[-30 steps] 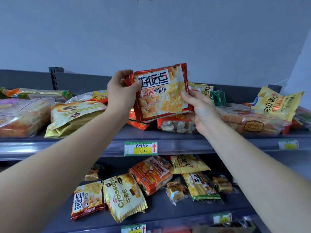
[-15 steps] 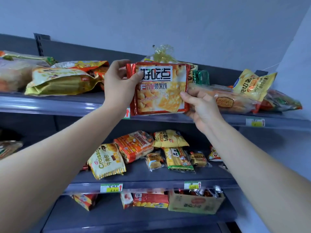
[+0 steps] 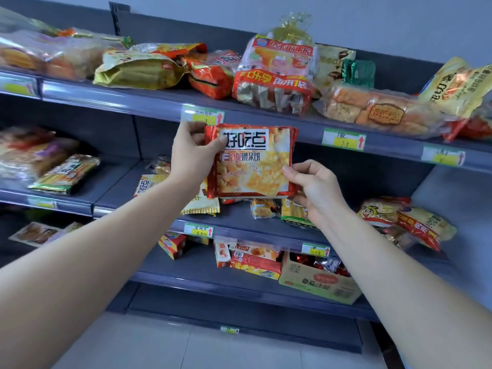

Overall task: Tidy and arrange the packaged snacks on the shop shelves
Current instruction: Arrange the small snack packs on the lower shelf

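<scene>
**Lowered: biscuit packet (image 3: 253, 161) leaves the top shelf (image 3: 119, 99)**

The left hand (image 3: 191, 155) pinches its upper corner, the right hand (image 3: 314, 187) its lower edge. Level with that shelf a second ago, it now hangs below, likely bound lower.

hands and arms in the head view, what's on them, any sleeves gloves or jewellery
The left hand and right hand are bare: no gloves, rings, watch or bracelet show. The left forearm and right forearm are bare too, no sleeve in view up to the picture's edge.
</scene>
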Tool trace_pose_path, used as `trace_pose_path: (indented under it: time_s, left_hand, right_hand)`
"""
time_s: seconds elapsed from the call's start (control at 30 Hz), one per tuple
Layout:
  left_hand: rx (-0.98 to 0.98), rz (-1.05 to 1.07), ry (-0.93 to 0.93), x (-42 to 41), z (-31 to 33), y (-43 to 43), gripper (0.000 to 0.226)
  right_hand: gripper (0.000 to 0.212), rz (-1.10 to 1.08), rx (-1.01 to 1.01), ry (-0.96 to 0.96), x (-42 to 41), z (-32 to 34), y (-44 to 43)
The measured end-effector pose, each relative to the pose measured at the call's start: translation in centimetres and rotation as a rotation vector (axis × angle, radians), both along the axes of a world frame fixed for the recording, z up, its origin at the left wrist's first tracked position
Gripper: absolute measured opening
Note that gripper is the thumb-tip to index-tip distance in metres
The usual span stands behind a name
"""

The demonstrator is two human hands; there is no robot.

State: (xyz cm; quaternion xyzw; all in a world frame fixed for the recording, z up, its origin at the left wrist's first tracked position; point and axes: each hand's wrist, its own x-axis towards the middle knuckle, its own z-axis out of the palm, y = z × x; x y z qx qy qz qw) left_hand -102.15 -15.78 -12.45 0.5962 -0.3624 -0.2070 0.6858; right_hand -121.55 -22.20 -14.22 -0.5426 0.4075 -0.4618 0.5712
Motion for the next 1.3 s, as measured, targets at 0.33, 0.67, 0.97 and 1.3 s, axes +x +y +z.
trace_pose_path:
  time_s: [0.33, 0.67, 0.97, 1.3]
  left_hand:
    - [0.202, -0.017, 0.023, 3.0, -5.3, -0.2, 0.037]
    - [0.453, -0.172, 0.013, 4.9, -10.3, -4.1, 0.047]
    - [0.895, -0.160, -0.309, 11.8, -16.8, -9.1, 0.048]
    - [1.025, -0.109, -0.199, 16.4, -22.7, -12.6, 0.036]
  right_hand:
    - [0.017, -0.055, 0.123, 0.083, 3.0, -5.7, -0.8]
    - [0.018, -0.185, 0.244, 0.132, 5.4, -9.9, -4.4]
    - [0.015, -0.316, 0.348, 0.187, 7.6, -14.0, -8.1]
    - [0.013, -0.324, 0.454, 0.346, 10.0, -19.6, -10.7]
